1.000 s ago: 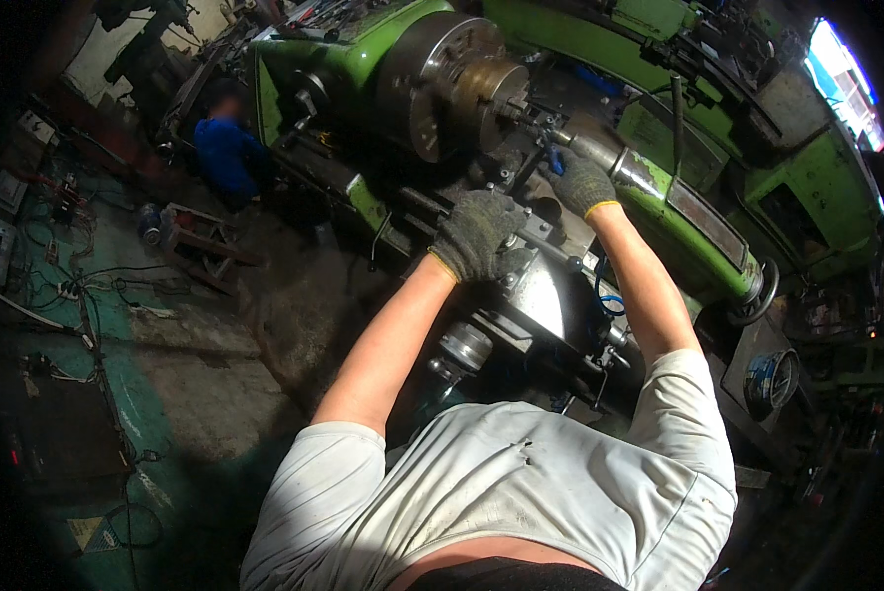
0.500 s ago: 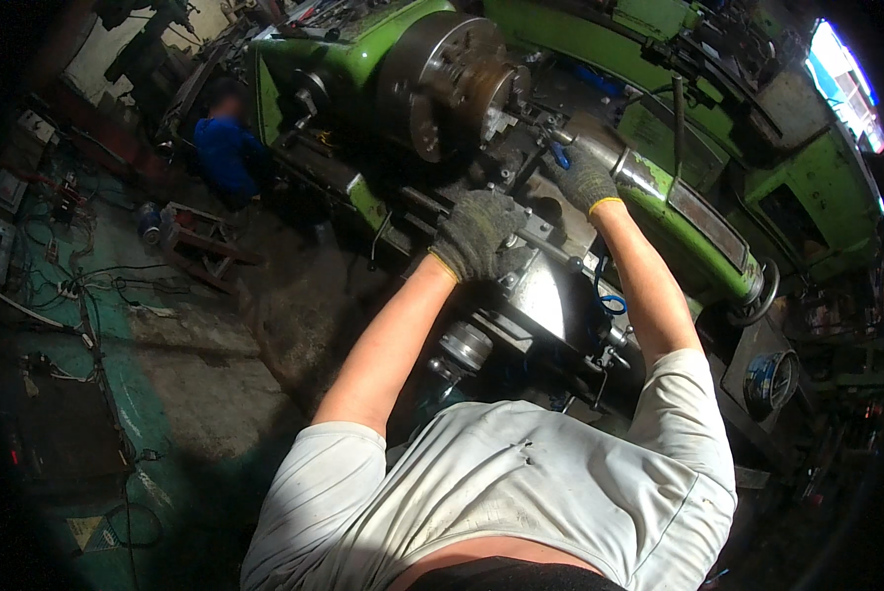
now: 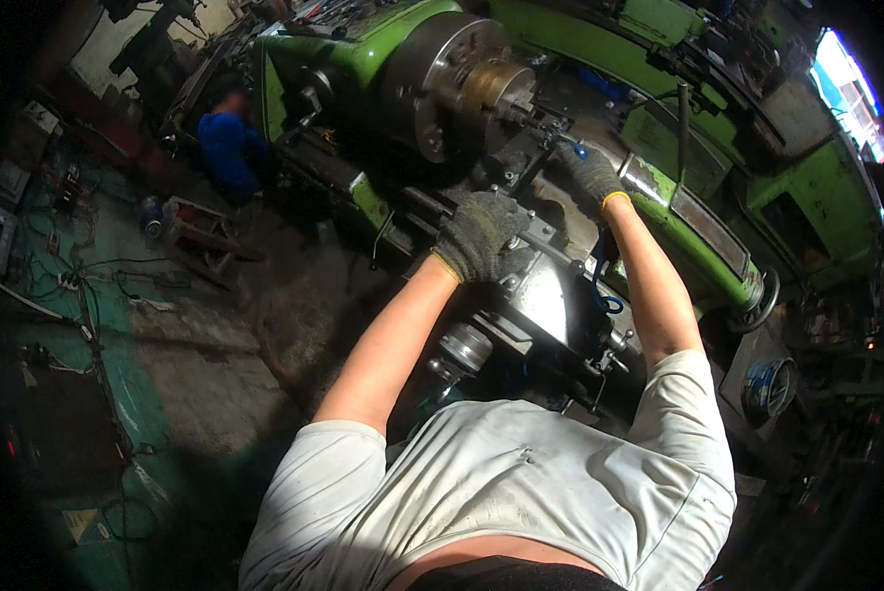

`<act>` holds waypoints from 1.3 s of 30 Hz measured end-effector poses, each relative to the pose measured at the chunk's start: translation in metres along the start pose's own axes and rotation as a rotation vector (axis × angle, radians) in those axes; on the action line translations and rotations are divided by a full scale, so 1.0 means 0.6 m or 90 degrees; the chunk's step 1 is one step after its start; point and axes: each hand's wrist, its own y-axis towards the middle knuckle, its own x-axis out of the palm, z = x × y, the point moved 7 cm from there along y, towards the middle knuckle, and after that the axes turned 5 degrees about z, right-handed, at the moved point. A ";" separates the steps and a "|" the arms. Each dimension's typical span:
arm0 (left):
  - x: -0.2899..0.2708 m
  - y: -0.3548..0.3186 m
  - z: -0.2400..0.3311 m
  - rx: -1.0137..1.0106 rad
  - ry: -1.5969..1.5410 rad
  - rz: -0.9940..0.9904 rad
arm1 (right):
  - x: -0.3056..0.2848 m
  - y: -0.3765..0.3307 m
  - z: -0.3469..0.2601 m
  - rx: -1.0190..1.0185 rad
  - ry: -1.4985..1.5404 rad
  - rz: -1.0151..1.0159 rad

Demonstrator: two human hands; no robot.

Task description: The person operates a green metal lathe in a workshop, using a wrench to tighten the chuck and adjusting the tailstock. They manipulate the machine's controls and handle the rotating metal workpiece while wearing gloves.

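I stand over a green lathe (image 3: pixel 698 227). Its grey chuck (image 3: pixel 442 89) holds a brass-coloured workpiece (image 3: pixel 506 94). My left hand (image 3: pixel 476 236), in a dark knit glove, is curled around a metal handle on the carriage (image 3: pixel 550 295). My right hand (image 3: pixel 590 177), also gloved, is closed over a part of the tool post just right of the chuck, with a small blue piece showing at its fingertips. What the right palm covers is hidden.
A person in blue (image 3: pixel 227 148) crouches at the far left end of the lathe. Cables and small boxes (image 3: pixel 58 286) lie on the green-painted floor at left. A handwheel (image 3: pixel 762 295) and a blue coil (image 3: pixel 767 384) sit at right. A bright window (image 3: pixel 851 94) is at upper right.
Both hands stay in nearly the same places. The right hand has crept slightly toward the chuck.
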 end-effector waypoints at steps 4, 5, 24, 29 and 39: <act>0.006 0.014 0.012 0.011 0.013 -0.021 | 0.000 0.016 0.058 -0.061 -0.099 0.010; 0.003 0.004 0.005 -0.002 0.016 -0.019 | -0.001 0.001 0.016 -0.049 -0.088 0.019; -0.007 0.000 0.007 0.039 0.054 0.065 | 0.013 -0.063 -0.047 -0.080 -0.259 0.020; -0.010 0.000 0.008 0.030 0.044 0.073 | 0.019 -0.062 -0.051 -0.097 -0.270 0.037; -0.004 0.000 0.004 0.023 0.056 0.041 | 0.022 -0.063 -0.052 -0.105 -0.250 0.041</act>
